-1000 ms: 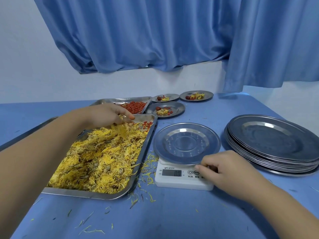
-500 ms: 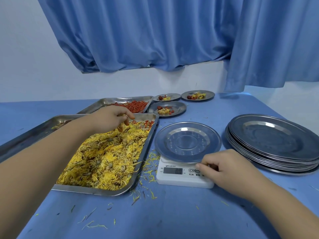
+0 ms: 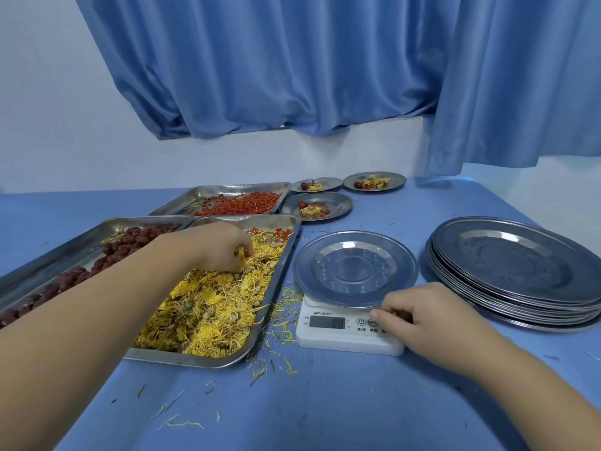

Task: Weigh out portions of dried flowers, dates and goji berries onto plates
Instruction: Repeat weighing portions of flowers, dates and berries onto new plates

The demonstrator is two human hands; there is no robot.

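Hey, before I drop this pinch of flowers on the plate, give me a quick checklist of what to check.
1. The plate on the scale holds nothing: ok.
2. It sits flat on the kitchen scale: ok.
3. The display reads zero: cannot tell, digits blurred.
4. Grip of the left hand on dried flowers: ok, fingers pinch a tuft in the tray.
5. The right hand is off the scale: not ok, it rests at the buttons by the plate's rim.

Plain food-prep room: steel trays (image 3: 182, 359), scale (image 3: 341, 340), blue-covered table (image 3: 325, 415), curtains (image 3: 292, 76).
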